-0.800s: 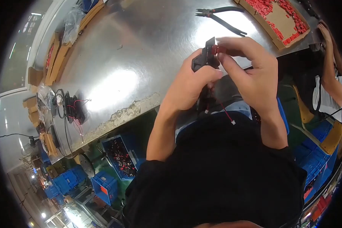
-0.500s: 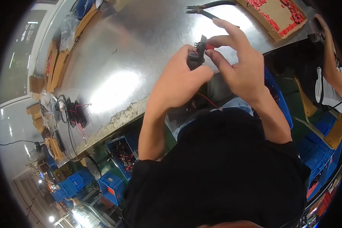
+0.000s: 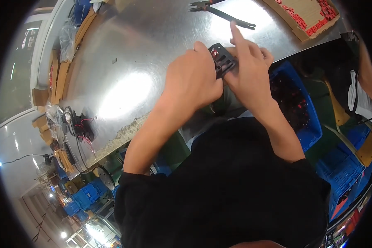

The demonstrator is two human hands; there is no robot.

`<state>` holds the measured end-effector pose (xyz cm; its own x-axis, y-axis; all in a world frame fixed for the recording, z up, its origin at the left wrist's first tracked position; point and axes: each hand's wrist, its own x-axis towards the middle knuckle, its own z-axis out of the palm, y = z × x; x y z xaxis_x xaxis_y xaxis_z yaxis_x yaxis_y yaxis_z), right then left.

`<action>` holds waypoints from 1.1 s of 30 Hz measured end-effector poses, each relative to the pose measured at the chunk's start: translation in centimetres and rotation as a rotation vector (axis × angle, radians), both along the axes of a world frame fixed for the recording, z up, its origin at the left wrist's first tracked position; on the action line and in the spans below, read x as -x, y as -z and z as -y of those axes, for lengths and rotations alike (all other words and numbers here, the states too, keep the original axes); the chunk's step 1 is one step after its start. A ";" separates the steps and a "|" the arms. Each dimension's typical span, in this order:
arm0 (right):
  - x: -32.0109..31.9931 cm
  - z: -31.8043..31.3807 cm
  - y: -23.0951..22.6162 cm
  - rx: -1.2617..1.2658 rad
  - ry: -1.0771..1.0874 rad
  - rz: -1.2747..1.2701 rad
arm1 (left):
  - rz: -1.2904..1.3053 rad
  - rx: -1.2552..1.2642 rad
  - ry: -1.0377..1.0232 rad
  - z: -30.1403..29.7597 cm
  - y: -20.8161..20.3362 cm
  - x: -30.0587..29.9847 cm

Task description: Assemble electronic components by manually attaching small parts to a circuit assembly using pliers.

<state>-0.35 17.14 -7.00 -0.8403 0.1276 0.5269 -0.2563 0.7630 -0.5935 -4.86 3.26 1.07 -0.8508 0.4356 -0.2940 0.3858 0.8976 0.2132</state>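
Observation:
A small black plastic housing [image 3: 224, 59] with slots and a bit of red inside is held up over the near edge of the metal bench. My left hand [image 3: 190, 80] is closed round its left side, the thumb low and the fingers curled behind. From the other side my right hand [image 3: 252, 78] grips the right edge, its thumb underneath and its index finger pointing up and away. Fingertips behind the part are hidden. Beyond the hands lie dark-handled cutting pliers [image 3: 227, 16] on the bench.
An open cardboard tray [image 3: 291, 29] of small red parts sits at the far right. Wires and black parts [image 3: 82, 126] lie at the bench's left. Below right stands a blue crate [image 3: 316, 132] of dark and red pieces. A small grey scrap [image 3: 114, 60] lies mid-bench. Another person's arm [image 3: 367, 70] shows far right.
The housing has turned so its slotted face shows. The red piece pinched in my right fingers no longer shows there, and that hand has moved onto the housing's edge.

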 end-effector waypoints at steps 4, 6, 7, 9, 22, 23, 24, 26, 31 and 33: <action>-2.2 -2.8 -1.7 0.144 -0.115 0.090 | -0.197 -0.013 0.082 1.5 1.0 -0.8; -1.4 -6.1 -2.1 0.277 -0.024 -0.003 | -0.172 0.038 0.058 0.7 0.8 -0.8; -0.6 -7.6 -2.5 0.325 0.055 -0.029 | -0.129 0.078 0.015 0.9 0.3 -1.0; 2.8 -12.8 -3.8 0.066 0.196 -0.116 | -0.114 0.022 0.006 0.8 0.6 -0.4; 16.0 -22.5 -3.1 -0.475 0.124 0.188 | -0.256 -0.010 0.058 1.5 1.4 -0.9; 15.8 -22.6 -2.8 -0.522 0.128 0.160 | -0.247 -0.013 0.057 1.4 1.5 -1.0; 15.6 -22.3 -2.8 -0.524 0.121 0.170 | -0.243 -0.014 0.057 1.4 1.4 -1.0; 15.6 -21.9 -3.4 -0.617 0.060 0.154 | -0.224 -0.016 0.050 1.4 1.3 -1.0; 17.2 -23.7 -5.5 -0.486 -0.192 0.356 | -0.274 -0.088 0.064 1.8 1.4 -0.6; 16.7 -23.8 -6.2 -0.491 -0.182 0.409 | -0.267 -0.084 0.057 1.7 1.5 -0.7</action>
<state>-17.04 40.90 -0.77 -0.9703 -0.2092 0.1215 -0.2348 0.9354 -0.2644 -4.19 1.59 -0.43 -0.8669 0.4979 -0.0240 0.4872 0.8566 0.1702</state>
